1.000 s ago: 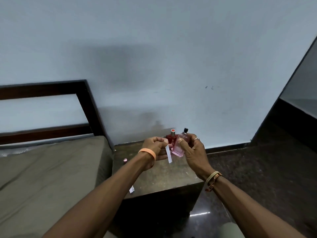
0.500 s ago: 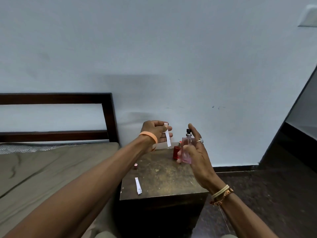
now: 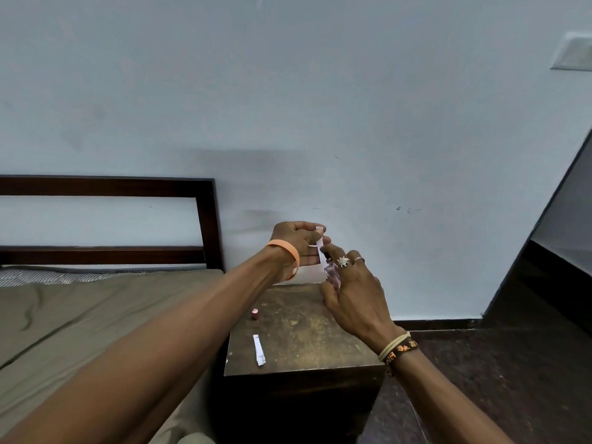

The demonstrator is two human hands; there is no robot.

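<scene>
Pink glass: the perfume bottle (image 3: 331,274) is held in the air over the back edge of the bedside table (image 3: 304,341).
Head view, change: half a second ago the bottle and the paper strip (image 3: 320,253) stood apart; now the bottle's black spray head is right up against the strip.
Meaning: aiming looks done, and a press of the sprayer onto the paper is probably next.
Bottle axis: long axis nearly upright, with the nozzle end up and leaning left toward the strip and the base toward the table.
Strip axis: hangs almost vertical from its top end.
Left hand (image 3: 298,243): thumb and forefinger pinch the strip's top.
Right hand (image 3: 352,296): fingers wrap the bottle, with the forefinger on the spray head.
Table: a second strip (image 3: 259,349) and a small pink cap (image 3: 255,314) lie apart.
</scene>
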